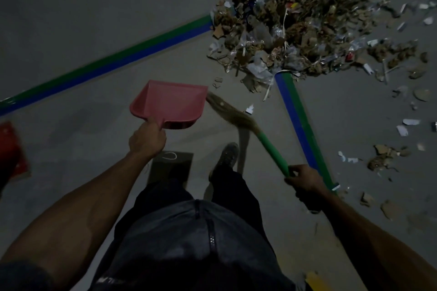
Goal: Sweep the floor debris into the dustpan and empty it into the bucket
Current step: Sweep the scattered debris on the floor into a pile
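My left hand [147, 137] grips the handle of a pink dustpan [170, 104], which is held above the floor with nothing visible in its pan. My right hand [303, 178] grips the green handle of a broom [272, 146]. The broom's tan bristles [233, 113] reach up to the dustpan's right front corner. A big heap of debris [290, 21], made of cardboard scraps, paper and plastic bits, covers the floor ahead and to the right. A red object [10, 149] at the left edge may be the bucket; I cannot tell.
Green and blue tape lines [113, 59] cross the grey floor and meet under the heap. Loose scraps [383, 158] lie scattered on the right. A dark flat board [171, 165] lies by my foot [227, 155]. A yellow object [315, 279] shows at the bottom.
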`<state>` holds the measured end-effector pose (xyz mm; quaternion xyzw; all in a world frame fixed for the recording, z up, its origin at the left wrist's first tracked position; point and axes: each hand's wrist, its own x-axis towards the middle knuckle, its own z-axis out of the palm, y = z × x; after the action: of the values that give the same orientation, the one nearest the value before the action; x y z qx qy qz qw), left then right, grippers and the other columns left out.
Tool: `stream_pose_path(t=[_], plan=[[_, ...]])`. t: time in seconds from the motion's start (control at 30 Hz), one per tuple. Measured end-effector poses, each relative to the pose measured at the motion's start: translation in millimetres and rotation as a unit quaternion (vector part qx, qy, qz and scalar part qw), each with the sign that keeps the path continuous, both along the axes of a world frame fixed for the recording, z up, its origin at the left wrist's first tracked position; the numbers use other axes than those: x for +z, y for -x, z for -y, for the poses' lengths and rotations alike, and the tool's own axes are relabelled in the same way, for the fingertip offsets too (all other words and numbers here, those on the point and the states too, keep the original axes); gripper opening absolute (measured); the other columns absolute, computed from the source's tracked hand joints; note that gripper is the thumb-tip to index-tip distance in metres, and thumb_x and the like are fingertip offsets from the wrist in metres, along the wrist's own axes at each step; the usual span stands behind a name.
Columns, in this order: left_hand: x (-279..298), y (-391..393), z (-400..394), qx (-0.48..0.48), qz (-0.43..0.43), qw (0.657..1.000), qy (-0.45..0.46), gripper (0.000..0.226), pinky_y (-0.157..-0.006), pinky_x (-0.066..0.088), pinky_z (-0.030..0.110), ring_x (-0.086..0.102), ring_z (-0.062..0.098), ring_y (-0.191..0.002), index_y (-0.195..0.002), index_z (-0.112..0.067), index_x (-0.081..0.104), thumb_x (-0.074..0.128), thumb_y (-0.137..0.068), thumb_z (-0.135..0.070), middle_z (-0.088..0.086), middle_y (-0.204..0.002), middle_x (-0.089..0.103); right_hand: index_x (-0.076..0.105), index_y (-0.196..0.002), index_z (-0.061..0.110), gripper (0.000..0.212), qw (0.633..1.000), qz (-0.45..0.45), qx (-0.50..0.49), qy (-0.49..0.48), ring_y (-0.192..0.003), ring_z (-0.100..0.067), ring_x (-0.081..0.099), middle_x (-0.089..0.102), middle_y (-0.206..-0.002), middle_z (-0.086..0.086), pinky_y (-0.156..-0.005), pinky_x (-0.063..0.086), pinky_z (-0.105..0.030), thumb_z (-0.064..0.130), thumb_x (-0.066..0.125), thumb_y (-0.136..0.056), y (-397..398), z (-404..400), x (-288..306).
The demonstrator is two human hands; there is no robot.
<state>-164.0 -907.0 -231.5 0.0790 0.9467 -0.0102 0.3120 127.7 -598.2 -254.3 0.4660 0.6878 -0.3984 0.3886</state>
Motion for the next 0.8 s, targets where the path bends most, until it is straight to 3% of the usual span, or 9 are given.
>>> stream_pose_path(t=[0.1, 0.17, 0.23, 0.37, 0.5, 0.7, 0.8], plan=[[-4, -4, 6, -0.003, -0.004, 1.000, -0.004, 0.036, -0.070, 0.038, 0.035, 0.058, 0.039, -0.097, -0.125, -0.005, 0.041, 0.046, -0.096, -0.025, 0.021, -0.114, 0.057, 0.065, -0.112, 0.003, 0.026, 0.999, -0.015, -0.008, -0.042, -0.050, -0.025, 0.059, 0.063, -0.068, -0.015, -0.050, 0.050, -0.032, 0.013, 0.068, -0.089, 14, -39, -7], [-7, -7, 10, -0.007, -0.009, 1.000, -0.003, 0.034, -0.068, 0.037, 0.035, 0.059, 0.038, -0.095, -0.123, -0.005, 0.042, 0.047, -0.096, -0.026, 0.020, -0.112, 0.057, 0.067, -0.106, 0.004, 0.021, 0.997, -0.027, 0.010, -0.077, -0.048, -0.021, 0.057, 0.062, -0.069, -0.013, -0.050, 0.048, -0.024, 0.014, 0.070, -0.087, 34, -60, -12], [-9, -9, 13, -0.015, -0.015, 1.000, 0.004, 0.033, -0.066, 0.035, 0.035, 0.058, 0.037, -0.092, -0.121, -0.005, 0.042, 0.047, -0.097, -0.027, 0.019, -0.110, 0.057, 0.069, -0.100, 0.003, 0.018, 0.993, -0.036, 0.035, -0.107, -0.044, -0.014, 0.055, 0.061, -0.065, -0.009, -0.043, 0.038, -0.016, 0.015, 0.069, -0.086, 57, -78, -15], [-15, -12, 14, -0.020, -0.019, 1.000, 0.002, 0.035, -0.066, 0.036, 0.035, 0.058, 0.037, -0.093, -0.124, -0.005, 0.042, 0.047, -0.097, -0.028, 0.019, -0.110, 0.058, 0.068, -0.091, 0.003, 0.012, 0.990, -0.061, 0.025, -0.126, -0.048, -0.021, 0.062, 0.065, -0.065, -0.011, -0.042, 0.041, -0.017, 0.015, 0.066, -0.088, 95, -95, -16], [-16, -11, 8, -0.023, -0.015, 0.999, -0.019, 0.033, -0.067, 0.037, 0.034, 0.058, 0.037, -0.093, -0.122, -0.003, 0.043, 0.047, -0.097, -0.025, 0.021, -0.110, 0.058, 0.065, -0.091, 0.006, 0.009, 0.987, -0.080, -0.005, -0.138, -0.040, -0.012, 0.056, 0.061, -0.063, -0.008, -0.030, 0.031, -0.013, 0.014, 0.067, -0.087, 106, -87, 1], [-4, -11, 2, -0.028, -0.003, 0.999, -0.038, 0.036, -0.070, 0.040, 0.035, 0.058, 0.038, -0.098, -0.126, -0.005, 0.041, 0.045, -0.097, -0.026, 0.021, -0.116, 0.056, 0.066, -0.113, 0.001, 0.032, 0.981, -0.093, -0.046, -0.162, -0.050, -0.020, 0.063, 0.069, -0.075, -0.015, -0.050, 0.050, -0.026, 0.016, 0.069, -0.085, 86, -44, 40], [3, -12, 7, -0.034, 0.004, 0.998, -0.053, 0.038, -0.078, 0.046, 0.040, 0.058, 0.039, -0.101, -0.129, -0.006, 0.039, 0.045, -0.097, -0.026, 0.021, -0.119, 0.055, 0.064, -0.118, 0.003, 0.037, 0.970, -0.122, -0.115, -0.175, -0.053, -0.030, 0.067, 0.070, -0.074, -0.020, -0.055, 0.059, -0.042, 0.014, 0.067, -0.083, 66, -9, 54]])
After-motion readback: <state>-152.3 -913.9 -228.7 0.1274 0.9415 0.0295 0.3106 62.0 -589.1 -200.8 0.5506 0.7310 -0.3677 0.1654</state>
